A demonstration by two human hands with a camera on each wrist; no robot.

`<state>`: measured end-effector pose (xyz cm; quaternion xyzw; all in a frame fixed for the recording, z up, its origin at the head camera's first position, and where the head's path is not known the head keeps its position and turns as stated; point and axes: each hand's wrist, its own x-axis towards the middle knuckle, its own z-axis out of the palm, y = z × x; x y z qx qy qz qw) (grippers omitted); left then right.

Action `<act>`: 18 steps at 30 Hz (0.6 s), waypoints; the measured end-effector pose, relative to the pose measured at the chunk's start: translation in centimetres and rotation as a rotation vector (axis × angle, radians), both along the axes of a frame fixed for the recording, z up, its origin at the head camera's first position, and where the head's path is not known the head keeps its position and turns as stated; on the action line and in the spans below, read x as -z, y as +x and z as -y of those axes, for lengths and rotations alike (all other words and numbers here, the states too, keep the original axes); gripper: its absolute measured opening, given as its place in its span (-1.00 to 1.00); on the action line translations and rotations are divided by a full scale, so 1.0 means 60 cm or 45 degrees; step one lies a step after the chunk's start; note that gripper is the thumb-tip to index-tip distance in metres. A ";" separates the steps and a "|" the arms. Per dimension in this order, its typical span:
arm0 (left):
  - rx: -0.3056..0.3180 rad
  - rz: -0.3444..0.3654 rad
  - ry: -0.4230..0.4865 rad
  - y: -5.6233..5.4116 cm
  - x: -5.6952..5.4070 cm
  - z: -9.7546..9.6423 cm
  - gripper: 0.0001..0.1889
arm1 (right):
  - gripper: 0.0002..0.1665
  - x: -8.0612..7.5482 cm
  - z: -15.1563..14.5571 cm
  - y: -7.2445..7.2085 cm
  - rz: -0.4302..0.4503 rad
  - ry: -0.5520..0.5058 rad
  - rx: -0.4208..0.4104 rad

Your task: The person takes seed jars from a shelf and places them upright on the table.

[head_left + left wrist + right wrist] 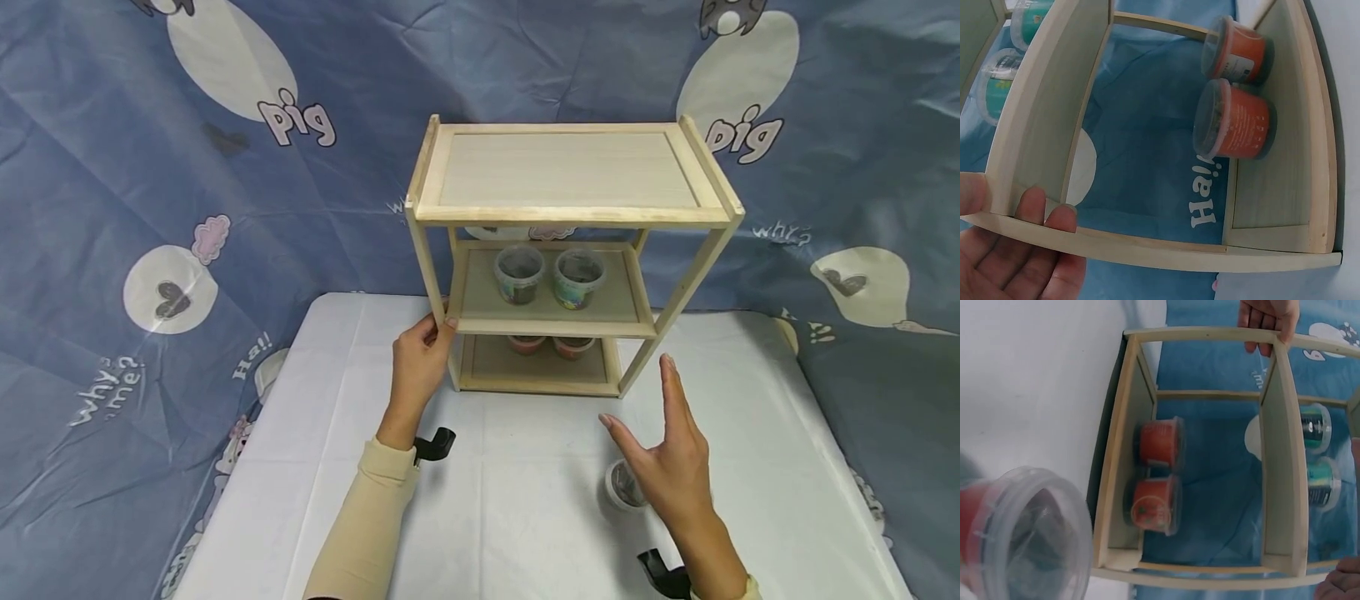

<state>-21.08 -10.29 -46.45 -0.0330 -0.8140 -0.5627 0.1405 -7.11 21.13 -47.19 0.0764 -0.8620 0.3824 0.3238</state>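
Note:
A small three-tier wooden shelf [570, 214] stands on the white-covered table. My left hand [420, 358] grips its left front post at middle-tier height; in the left wrist view the fingers curl round the wood. My right hand [678, 467] is held in the air before the right front post, thumb and fingers spread and holding nothing. Below it, a clear-rimmed tub [617, 492] with a red side sits on the table, partly covered by the hand. Two green-labelled tubs [519, 290] are on the middle tier, and two red tubs [1244, 122] on the bottom tier.
Behind the shelf hangs a blue cloth [360, 192] printed with cartoon shapes and words; it also runs down both sides of the table [525, 517]. Black wrist mounts [435, 444] sit at both wrists.

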 end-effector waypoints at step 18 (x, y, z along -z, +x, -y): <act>0.012 0.023 -0.001 -0.002 0.000 0.005 -0.62 | 0.25 0.000 0.018 -0.034 -0.003 0.024 -0.064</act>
